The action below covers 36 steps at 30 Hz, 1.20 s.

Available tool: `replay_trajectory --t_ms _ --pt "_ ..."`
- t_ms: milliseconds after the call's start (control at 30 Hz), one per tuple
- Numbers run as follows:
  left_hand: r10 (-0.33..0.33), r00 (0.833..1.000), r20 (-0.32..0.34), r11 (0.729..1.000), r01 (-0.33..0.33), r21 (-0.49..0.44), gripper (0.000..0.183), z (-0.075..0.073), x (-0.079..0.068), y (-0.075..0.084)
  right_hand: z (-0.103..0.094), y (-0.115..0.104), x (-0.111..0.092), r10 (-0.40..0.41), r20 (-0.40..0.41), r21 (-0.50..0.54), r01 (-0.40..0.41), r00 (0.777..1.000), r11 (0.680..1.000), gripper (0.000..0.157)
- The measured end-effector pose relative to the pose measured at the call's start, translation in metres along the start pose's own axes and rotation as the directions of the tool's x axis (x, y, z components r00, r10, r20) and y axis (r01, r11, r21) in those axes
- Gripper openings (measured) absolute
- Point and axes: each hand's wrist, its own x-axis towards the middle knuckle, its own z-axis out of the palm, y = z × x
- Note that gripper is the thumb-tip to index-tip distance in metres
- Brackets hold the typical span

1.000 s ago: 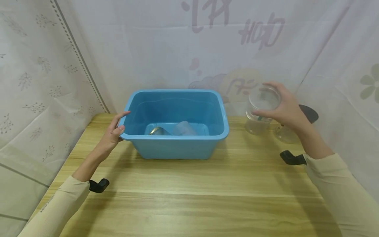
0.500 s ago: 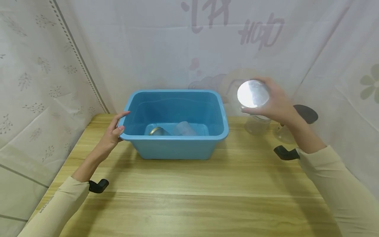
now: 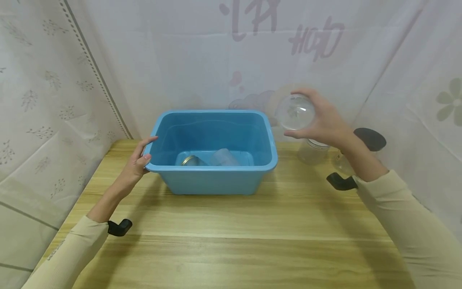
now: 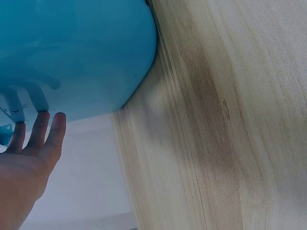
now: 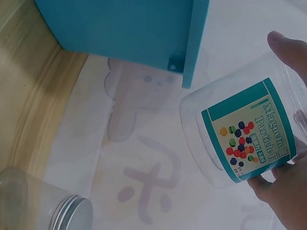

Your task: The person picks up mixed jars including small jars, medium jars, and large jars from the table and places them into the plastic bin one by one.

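Note:
My left hand (image 3: 136,162) grips the left rim of a blue plastic tub (image 3: 213,180), thumb outside near the front corner. In the left wrist view, the fingers (image 4: 55,132) touch the tub's outer wall. Raised to the right of the tub, my right hand (image 3: 326,122) holds a clear plastic jar (image 3: 296,112) around its side. A green-edged label (image 5: 249,129) reading "Magnetic Particle" shows on that jar in the right wrist view. Inside the tub lie a jar with a gold-coloured rim (image 3: 192,160) and a frosted clear container (image 3: 224,157), both partly hidden by the front wall.
A clear jar with a silver lid (image 5: 79,215) stands on the wooden table (image 3: 231,233), below my right hand. Beside it, a clear container with a black top (image 3: 369,139) is partly covered by my right forearm. Printed curtains (image 3: 187,64) hang behind and at both sides.
My right hand has lifted the clear jar off the silver-lidded jar and carried it left towards the tub, turning it on the way. The left hand and the tub have stayed put.

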Motion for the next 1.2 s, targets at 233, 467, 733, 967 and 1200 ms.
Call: replay_trajectory --t_ms 233,467,733,967,1200 --pt "0.001 1.0 0.007 1.0 -0.001 -0.011 0.052 0.0 -0.001 -0.001 0.003 -0.01 0.008 -0.084 0.018 0.012 0.084 0.996 0.996 0.106" --pt "-0.007 1.0 0.005 1.0 0.007 -0.007 0.052 -0.001 -0.001 -0.001 0.011 -0.018 0.018 -0.139 0.085 -0.013 0.141 0.987 0.99 0.103" --pt "-0.005 1.0 0.005 1.0 0.005 -0.01 0.052 0.0 -0.001 0.001 0.021 -0.028 0.03 -0.25 0.201 -0.063 0.268 0.947 0.961 0.105" --pt "-0.004 1.0 -0.005 1.0 0.004 -0.014 0.051 0.001 0.0 0.001 0.027 -0.034 0.036 -0.335 0.241 -0.103 0.367 0.911 0.924 0.1" --pt "-0.009 1.0 -0.012 1.0 0.009 -0.028 0.052 0.002 0.0 0.002 0.034 -0.039 0.043 -0.419 0.277 -0.152 0.47 0.865 0.869 0.092"
